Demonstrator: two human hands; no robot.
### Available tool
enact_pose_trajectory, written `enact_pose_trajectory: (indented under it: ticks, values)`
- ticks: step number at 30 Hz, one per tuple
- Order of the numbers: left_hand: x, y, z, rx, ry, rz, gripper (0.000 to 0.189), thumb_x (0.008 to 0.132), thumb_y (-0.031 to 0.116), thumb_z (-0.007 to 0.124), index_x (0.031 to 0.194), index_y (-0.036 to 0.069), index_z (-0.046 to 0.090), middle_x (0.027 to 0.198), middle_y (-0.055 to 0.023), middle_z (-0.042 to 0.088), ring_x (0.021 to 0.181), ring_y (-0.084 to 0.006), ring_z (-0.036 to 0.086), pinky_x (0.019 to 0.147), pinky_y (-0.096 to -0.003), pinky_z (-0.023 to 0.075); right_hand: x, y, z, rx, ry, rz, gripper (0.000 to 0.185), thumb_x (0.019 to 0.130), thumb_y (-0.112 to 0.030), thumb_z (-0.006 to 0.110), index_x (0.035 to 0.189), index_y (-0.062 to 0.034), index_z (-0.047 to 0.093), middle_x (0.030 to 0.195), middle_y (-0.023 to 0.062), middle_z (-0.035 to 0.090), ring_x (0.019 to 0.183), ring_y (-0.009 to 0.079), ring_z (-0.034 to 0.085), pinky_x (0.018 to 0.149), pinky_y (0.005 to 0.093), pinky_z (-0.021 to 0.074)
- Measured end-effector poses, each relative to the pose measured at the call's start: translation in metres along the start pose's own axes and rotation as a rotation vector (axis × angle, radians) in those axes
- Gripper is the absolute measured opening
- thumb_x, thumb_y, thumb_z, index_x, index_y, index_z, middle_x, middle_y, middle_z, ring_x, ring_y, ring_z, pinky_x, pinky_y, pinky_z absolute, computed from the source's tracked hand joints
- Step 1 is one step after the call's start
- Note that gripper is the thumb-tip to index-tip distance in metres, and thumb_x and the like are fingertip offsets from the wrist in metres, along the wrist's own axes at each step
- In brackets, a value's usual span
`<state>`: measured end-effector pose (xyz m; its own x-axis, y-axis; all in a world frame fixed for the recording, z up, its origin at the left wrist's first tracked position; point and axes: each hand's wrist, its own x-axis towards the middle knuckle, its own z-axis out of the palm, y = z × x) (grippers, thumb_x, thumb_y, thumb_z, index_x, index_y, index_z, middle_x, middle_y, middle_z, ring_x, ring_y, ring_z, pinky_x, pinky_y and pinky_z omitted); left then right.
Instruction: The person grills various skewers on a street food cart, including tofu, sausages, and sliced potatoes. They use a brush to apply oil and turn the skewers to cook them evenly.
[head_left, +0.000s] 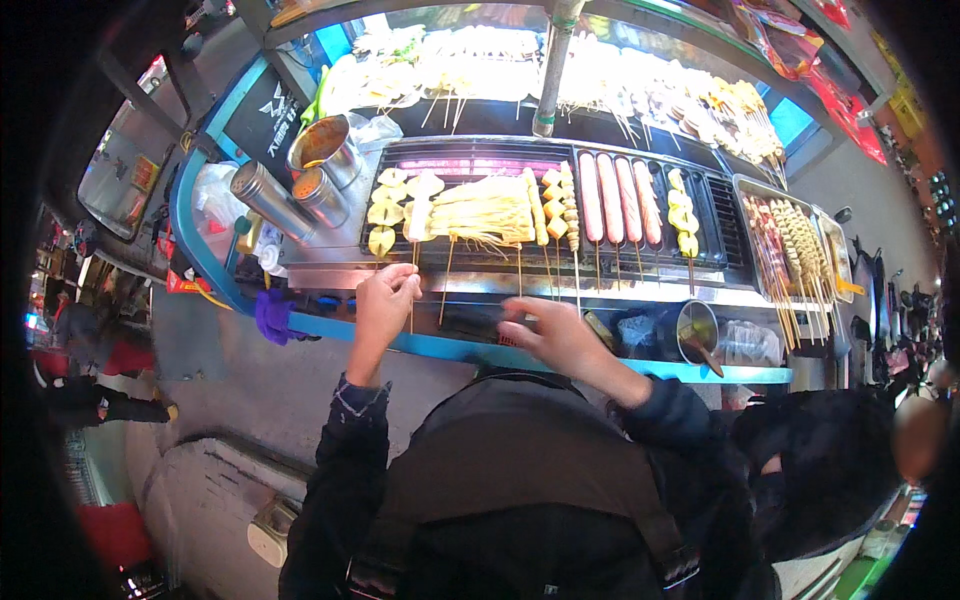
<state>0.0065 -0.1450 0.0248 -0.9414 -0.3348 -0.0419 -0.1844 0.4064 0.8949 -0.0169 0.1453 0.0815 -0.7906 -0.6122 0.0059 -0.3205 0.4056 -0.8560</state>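
At the grill's left front, my left hand has its fingers closed on the bamboo stick of a pale skewer. My right hand is held below the grill's front edge with its fingers apart, near the stick of the enoki mushroom skewers; nothing shows in it. Potato-like slices on a skewer lie at the far left of the grill. Right of the enoki are cube-shaped pieces and a spiral-cut skewer. Several sausages on sticks lie on the grooved plate, beside another yellow sliced skewer.
Metal shakers and a sauce pot stand left of the grill. A tray of skewers is at its right. A dark pot sits on the lower shelf behind the blue rail. A metal post rises behind; a person is at right.
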Motion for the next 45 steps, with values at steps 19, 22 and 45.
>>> enact_pose_trajectory:
  ticks: [19, 22, 45]
  values:
    - [0.018, -0.005, 0.021, -0.044, -0.021, 0.161, 0.02, 0.092, 0.011, 0.067, 0.104, -0.005, 0.07, 0.073, -0.0172, 0.071, 0.064, -0.0227, 0.07, 0.062, -0.0343, 0.0538, 0.084, 0.024, 0.088, 0.767, 0.123, 0.305, 0.014, 0.101, -0.011, 0.056, 0.104, 0.0025, 0.061, 0.081, 0.0092, 0.069, 0.062, 0.0115, 0.064, 0.054, 0.0255, 0.0535]
    - [0.025, -0.011, 0.031, 0.098, 0.009, 0.242, 0.022, 0.092, 0.013, 0.066, 0.105, -0.005, 0.07, 0.075, -0.0175, 0.072, 0.065, -0.0235, 0.071, 0.063, -0.0354, 0.054, 0.087, 0.023, 0.088, 0.675, 0.122, 0.392, 0.017, 0.1, -0.009, 0.057, 0.108, 0.0049, 0.061, 0.079, 0.01, 0.069, 0.06, 0.0126, 0.064, 0.052, 0.0276, 0.056]
    - [-0.005, 0.031, 0.001, 0.344, 0.388, 0.27, 0.032, 0.088, 0.022, 0.079, 0.105, -0.003, 0.073, 0.079, -0.0132, 0.075, 0.068, -0.0126, 0.068, 0.065, -0.0289, 0.0531, 0.072, 0.096, -0.303, -0.139, 0.144, 0.295, 0.024, 0.088, -0.026, 0.073, 0.095, -0.0027, 0.074, 0.08, 0.0074, 0.073, 0.066, 0.0186, 0.07, 0.053, 0.0284, 0.055]
